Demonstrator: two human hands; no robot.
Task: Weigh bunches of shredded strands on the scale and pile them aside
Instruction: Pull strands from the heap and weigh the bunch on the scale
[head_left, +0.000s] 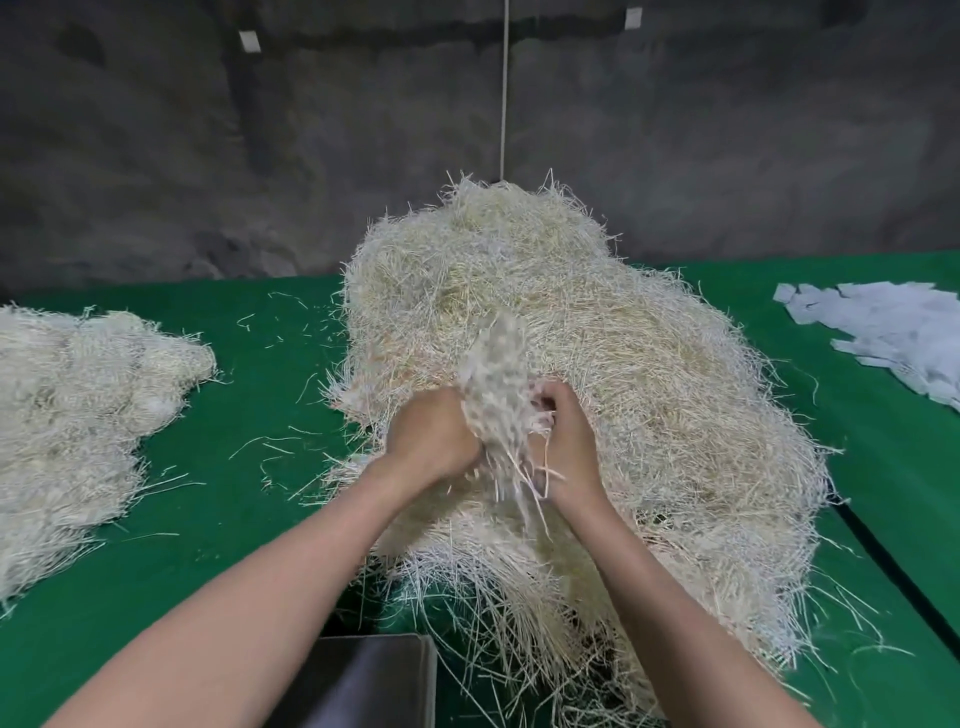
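Both forearms are reaching forward from the bottom of the view, bare and slightly bent, meeting over the middle of the green surface (249, 519). The left hand (426, 441) is showing its back to the camera, its fingers curling away into the bunch (496, 374) of pale shredded strands. The right hand (566, 447) is facing it from the other side, and its fingers (550, 400) are wrapping round the same bunch, so both hands are clamping it between them. The bunch is standing up out of the grip, blurred, with loose ends hanging down between the wrists. It is hovering just above the front slope of the big pile (597, 322).

There are two hands and one held bunch. Two piles of strands are lying on the surface: the big one in the middle and a lower pile (67, 405) well apart at the left. One heap of white paper scraps (893, 332) is sitting at the far right. One scale (363, 680), dark and metallic, is showing at the bottom edge, just beside the big pile's near end. One cord (503, 88) is hanging down the grey wall behind.
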